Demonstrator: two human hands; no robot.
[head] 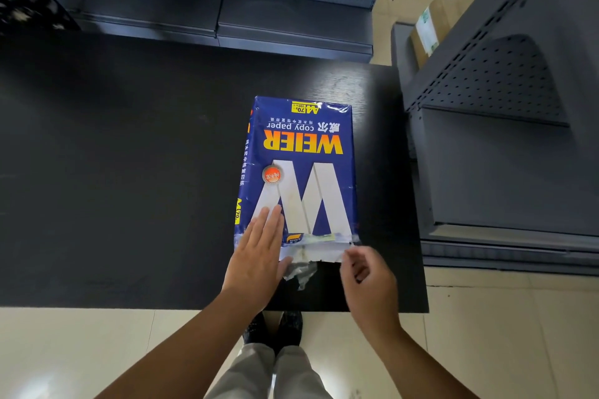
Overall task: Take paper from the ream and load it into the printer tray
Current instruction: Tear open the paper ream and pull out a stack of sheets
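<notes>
The blue ream of copy paper (296, 172) lay flat on the black table (129, 172), near its right front corner, wrapper torn open at the near end with white sheets showing. The left hand (259, 256) rested flat and spread on the ream's near left corner. The right hand (369, 275) pinched the torn wrapper edge (343, 251) between thumb and fingers. Grey metal shelving (502, 139) stood just beside the table.

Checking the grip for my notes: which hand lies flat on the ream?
The left hand, palm down on the ream; the right hand pinches its torn wrapper edge.
</notes>
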